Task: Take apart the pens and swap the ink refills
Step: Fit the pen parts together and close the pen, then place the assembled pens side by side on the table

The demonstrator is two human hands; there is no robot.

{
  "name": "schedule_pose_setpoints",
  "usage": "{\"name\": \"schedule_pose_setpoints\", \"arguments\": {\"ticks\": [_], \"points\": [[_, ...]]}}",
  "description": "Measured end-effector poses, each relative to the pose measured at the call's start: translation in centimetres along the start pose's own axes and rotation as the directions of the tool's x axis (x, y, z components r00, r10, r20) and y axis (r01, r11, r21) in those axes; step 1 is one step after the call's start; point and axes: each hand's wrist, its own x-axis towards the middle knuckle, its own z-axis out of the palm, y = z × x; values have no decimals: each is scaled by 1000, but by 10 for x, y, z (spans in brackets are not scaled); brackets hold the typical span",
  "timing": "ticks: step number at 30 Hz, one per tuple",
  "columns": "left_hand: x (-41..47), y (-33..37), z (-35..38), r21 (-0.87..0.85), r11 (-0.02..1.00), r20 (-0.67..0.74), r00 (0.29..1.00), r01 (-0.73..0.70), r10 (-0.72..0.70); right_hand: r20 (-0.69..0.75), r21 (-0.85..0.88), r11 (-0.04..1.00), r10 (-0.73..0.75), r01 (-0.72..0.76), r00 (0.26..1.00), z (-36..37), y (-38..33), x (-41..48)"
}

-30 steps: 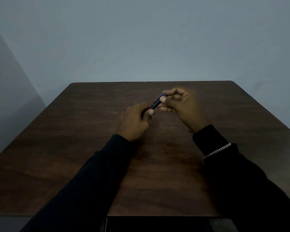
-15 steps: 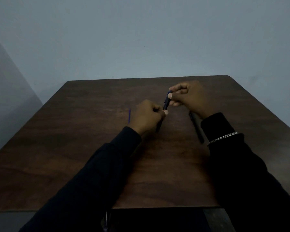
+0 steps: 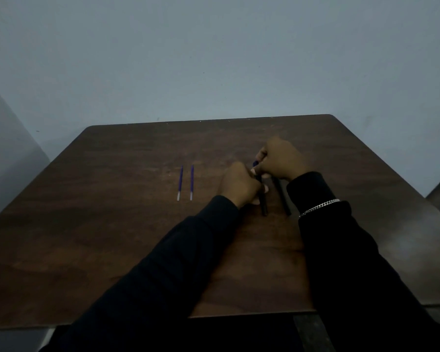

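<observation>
1. Left hand [image 3: 239,186] is curled round the middle of a dark slim plastic pen barrel [image 3: 264,204]. The barrel's near end points at the person, low over the dark brown wooden table [image 3: 112,237].
2. Right hand [image 3: 282,161] pinches the barrel's far end, where a small blue end piece [image 3: 255,163] shows. Exact finger placement is hidden.
3. Second dark pen barrel [image 3: 282,199] lies on the table just right of the held one, partly under the right hand.
4. Thin blue ink refill [image 3: 181,182] and its twin blue refill [image 3: 191,182] lie parallel, not touching, well left of the hands. Both look already pulled.
5. Step in hand, my read: working the end piece on the held barrel. Lock the left grip, twist with the right only, and pull along the axis, not sideways.
6. The refills look identical, so track which goes where.
</observation>
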Motion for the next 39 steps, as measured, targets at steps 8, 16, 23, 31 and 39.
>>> {"name": "schedule_pose_setpoints", "arguments": {"ticks": [8,16,23,31,39], "points": [[-6,3,2,111,994,-16,1000,-16,18,43,-26,992,126,-124,991,7,3,3],[-6,3,4,38,999,-8,1000,1,0,28,-21,987,161,-161,987,6,-1,1],[-9,-6,-14,40,999,-56,998,-9,11,-14,-24,987,156,-156,988,-1,-6,-5],[-21,-32,-117,215,977,-362,928,-3,83,-140,116,992,-26,43,990,12,-46,-15],[-12,-41,-143,444,888,-350,936,122,46,109,133,991,-47,32,993,71,-123,-12]]}}
